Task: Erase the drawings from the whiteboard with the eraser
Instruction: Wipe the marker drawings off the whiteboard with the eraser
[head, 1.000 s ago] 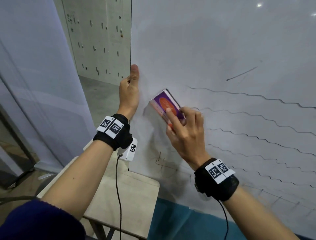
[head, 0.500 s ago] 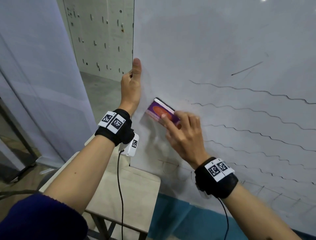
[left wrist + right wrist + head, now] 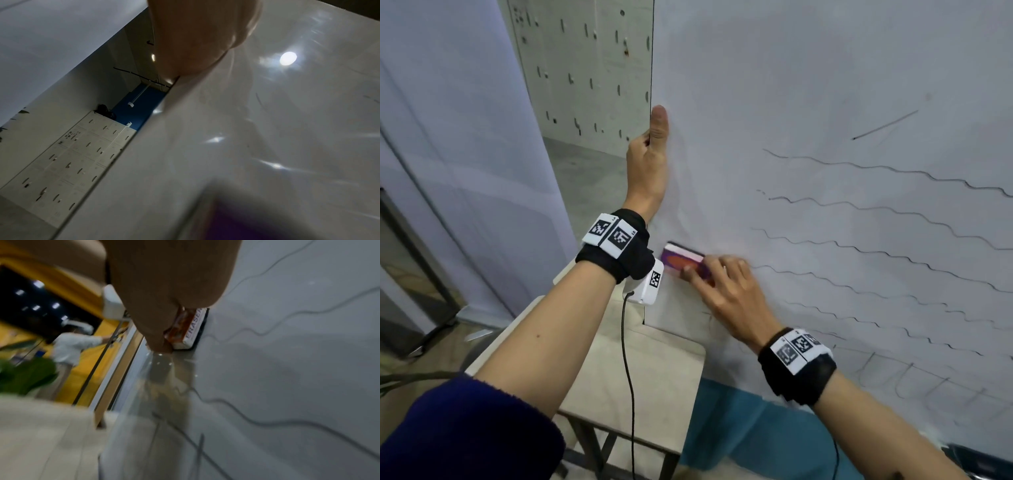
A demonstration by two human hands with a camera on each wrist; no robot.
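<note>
Eraser purple-orange, right hand gripping | left hand clutching whiteboard edge

Wooden stool, pegboard wall behind.

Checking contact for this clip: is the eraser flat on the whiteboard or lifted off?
Flat on it. In the right wrist view the eraser's dark pad meets the whiteboard with no gap, gripped by the right hand.

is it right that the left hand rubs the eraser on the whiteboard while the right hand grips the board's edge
No, the hands are swapped. In the head view the right hand holds the eraser against the whiteboard, while the left hand grips the board's edge.
</note>
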